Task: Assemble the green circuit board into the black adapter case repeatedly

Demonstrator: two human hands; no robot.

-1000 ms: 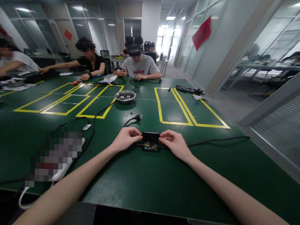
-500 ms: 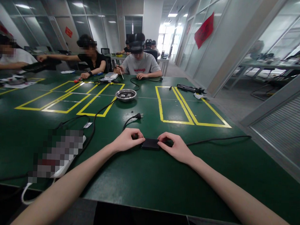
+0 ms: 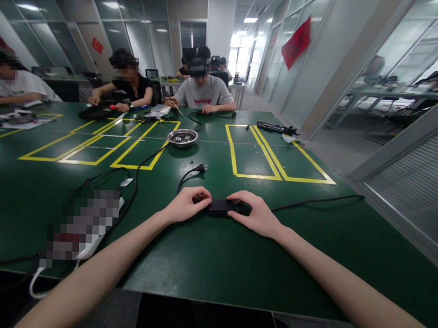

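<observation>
1. Toward the front edge of the worktop [image 3: 214, 265], the black case [image 3: 219, 208] is pinched by half-curled left hand [image 3: 188, 204] and right hand [image 3: 255, 213].
2. Both ends should be pressed evenly, the cable [image 3: 319, 202] left unpinched.

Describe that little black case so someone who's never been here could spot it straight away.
Start with the big green table, then find the left hand and right hand on its near half. The black case sits between them. Unlike the black plug and round metal bowl beyond it, it is a flat, rectangular box.
</observation>
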